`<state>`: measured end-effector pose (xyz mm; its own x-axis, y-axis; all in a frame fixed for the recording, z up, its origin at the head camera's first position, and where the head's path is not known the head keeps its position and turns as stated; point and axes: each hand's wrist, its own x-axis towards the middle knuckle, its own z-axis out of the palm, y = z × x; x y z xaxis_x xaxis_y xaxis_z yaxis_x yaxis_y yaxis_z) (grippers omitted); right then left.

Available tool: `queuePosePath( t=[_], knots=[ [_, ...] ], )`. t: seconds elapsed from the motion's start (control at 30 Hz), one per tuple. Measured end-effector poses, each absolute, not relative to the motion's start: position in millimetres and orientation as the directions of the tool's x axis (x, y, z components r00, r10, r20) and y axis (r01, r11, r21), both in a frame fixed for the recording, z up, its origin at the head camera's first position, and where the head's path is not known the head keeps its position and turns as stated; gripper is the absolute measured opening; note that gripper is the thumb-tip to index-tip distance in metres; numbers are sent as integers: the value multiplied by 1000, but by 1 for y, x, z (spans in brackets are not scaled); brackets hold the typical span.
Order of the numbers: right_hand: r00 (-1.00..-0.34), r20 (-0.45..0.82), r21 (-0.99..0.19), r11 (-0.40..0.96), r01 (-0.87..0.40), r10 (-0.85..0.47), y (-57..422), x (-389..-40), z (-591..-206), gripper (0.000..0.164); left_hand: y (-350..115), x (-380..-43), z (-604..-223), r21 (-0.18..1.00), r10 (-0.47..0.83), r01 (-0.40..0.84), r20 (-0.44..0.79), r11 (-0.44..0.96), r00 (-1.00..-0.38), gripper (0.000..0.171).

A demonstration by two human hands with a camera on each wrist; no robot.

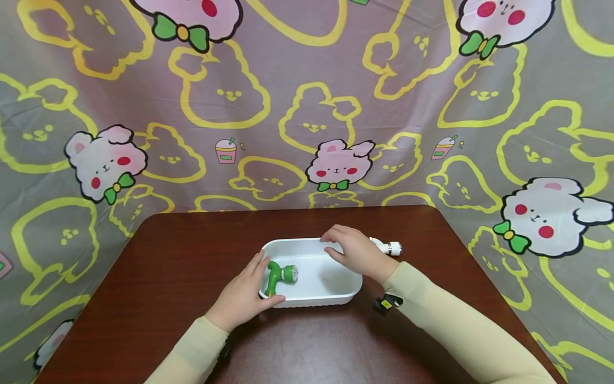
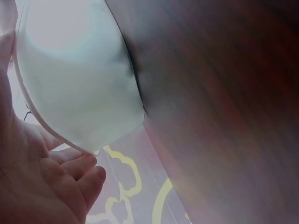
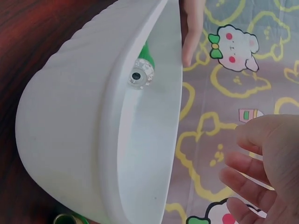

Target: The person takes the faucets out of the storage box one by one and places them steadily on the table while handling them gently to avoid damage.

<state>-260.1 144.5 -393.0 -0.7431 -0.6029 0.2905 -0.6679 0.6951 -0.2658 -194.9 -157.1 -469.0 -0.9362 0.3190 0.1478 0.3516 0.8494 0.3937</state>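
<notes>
A white oblong plastic basin stands on the table. Inside its left end lies a green tap with a clear, silvery nozzle, which the right wrist view also catches over the rim. My left hand rests on the basin's left end, fingers stretched along the outer side and thumb at the front rim. In the left wrist view its fingertips lie right at the rim. My right hand hovers over the far right corner with loosely bent fingers and nothing in them. Partly hidden behind that hand is a white tap on the table.
The dark reddish-brown table extends on both sides of the basin. Behind it hangs a patterned cloth. In the right wrist view, a round brass-coloured end with a green edge shows beside the basin. Dark wrist gear sits under the right sleeve.
</notes>
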Motion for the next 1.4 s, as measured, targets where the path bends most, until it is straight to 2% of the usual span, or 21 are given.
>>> queuePosePath(
  t=[0.67, 1.07, 1.4],
  knots=[
    [-678, 263, -213, 644, -735, -686, 122, -260, -401, 25, -157, -194, -470, 389, 320, 349, 139, 852, -937, 105],
    [-686, 184, -232, 647, -727, -704, 112, -262, -406, 28, -156, -194, -469, 392, 327, 361, 153, 846, -933, 105],
    [-653, 154, -218, 619, -754, -741, 95, -261, -411, 27, -157, -195, -470, 383, 328, 364, 157, 849, -932, 104]
  ],
)
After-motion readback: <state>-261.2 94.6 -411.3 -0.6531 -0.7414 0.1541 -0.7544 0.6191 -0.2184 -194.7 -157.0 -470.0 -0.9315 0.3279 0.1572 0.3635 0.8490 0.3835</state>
